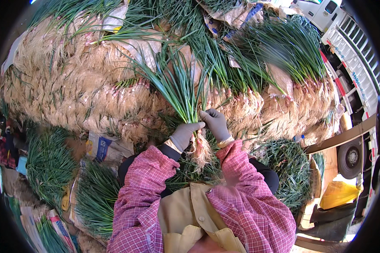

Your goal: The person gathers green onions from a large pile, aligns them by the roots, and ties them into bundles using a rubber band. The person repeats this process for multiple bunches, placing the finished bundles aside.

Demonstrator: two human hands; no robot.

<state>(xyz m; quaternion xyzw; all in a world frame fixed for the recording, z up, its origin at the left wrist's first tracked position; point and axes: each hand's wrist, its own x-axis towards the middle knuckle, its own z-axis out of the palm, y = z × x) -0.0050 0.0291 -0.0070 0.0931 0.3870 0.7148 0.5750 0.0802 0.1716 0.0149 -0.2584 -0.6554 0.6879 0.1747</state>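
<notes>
My left hand (186, 133), in a grey glove, is closed around a bunch of green onions (185, 104) just above its roots. The long green leaves fan out away from me, and the pale, stringy roots hang below the hand towards my lap. My right hand (216, 124), also gloved, touches the right side of the bunch with thumb and fingertips together; whether it pinches a leaf or stalk cannot be told. Beyond both hands rises a large heap of green onions (72, 82), stacked with the roots facing me.
Cut or loose leaves (283, 170) lie in a pile at my right. More onion bundles (96, 196) and a printed woven sack (106, 148) lie at my left. A person in a checked sleeve (1, 151) is at the far left. A white truck (354, 69) stands at the right.
</notes>
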